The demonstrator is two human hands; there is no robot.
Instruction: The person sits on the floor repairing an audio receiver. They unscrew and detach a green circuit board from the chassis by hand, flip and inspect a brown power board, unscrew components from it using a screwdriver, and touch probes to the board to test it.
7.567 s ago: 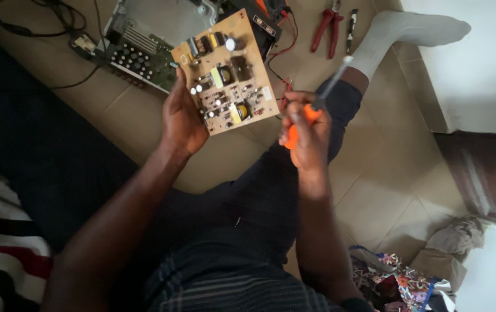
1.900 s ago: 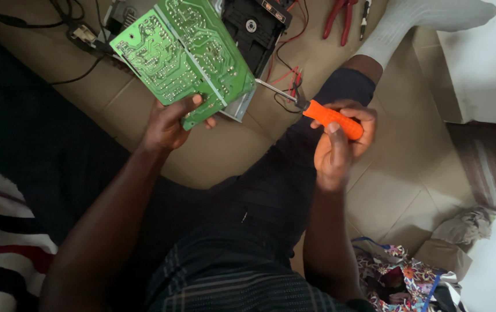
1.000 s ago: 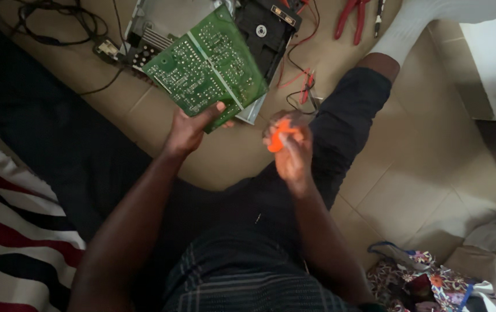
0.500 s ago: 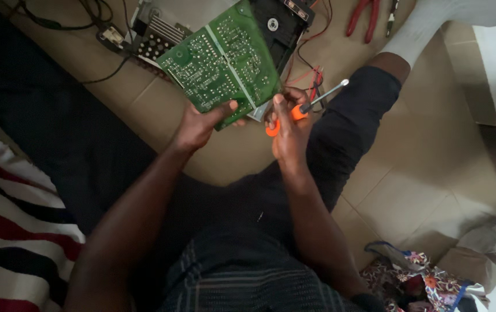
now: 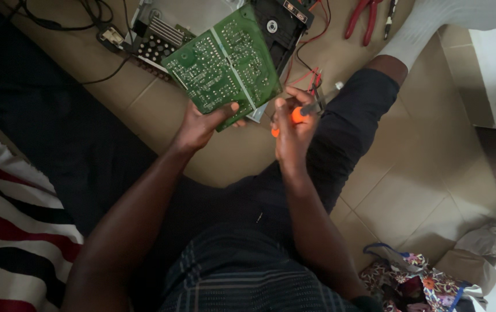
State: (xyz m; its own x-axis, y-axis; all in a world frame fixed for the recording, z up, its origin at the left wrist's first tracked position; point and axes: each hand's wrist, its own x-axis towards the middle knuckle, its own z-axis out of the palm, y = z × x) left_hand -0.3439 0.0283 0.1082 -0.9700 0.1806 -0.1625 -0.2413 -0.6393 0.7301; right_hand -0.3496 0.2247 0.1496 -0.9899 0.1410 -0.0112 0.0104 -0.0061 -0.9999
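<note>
Head view, looking down at a seated person. Left hand [image 5: 199, 124] was closed on the lower edge of a green circuit board [image 5: 225, 60], thumb across its solder side; board tilted, held above the tiled floor [image 5: 409, 190]. Component side faced away and could not be seen. Right hand [image 5: 291, 130] was wrapped around an orange-handled screwdriver [image 5: 306, 110], just right of the board's lower corner. Most of the handle was hidden by the fingers; the metal shaft pointed up and right, its tip too small to make out. Whether the tool touched the board could not be told.

Behind the board an opened device chassis [image 5: 170, 29] lay on the floor, largely covered by the board and cut off at the top edge. Red-handled pliers [image 5: 360, 20] lay well apart, upper right, partly cropped. Black cables [image 5: 57, 14] ran off frame at upper left.
</note>
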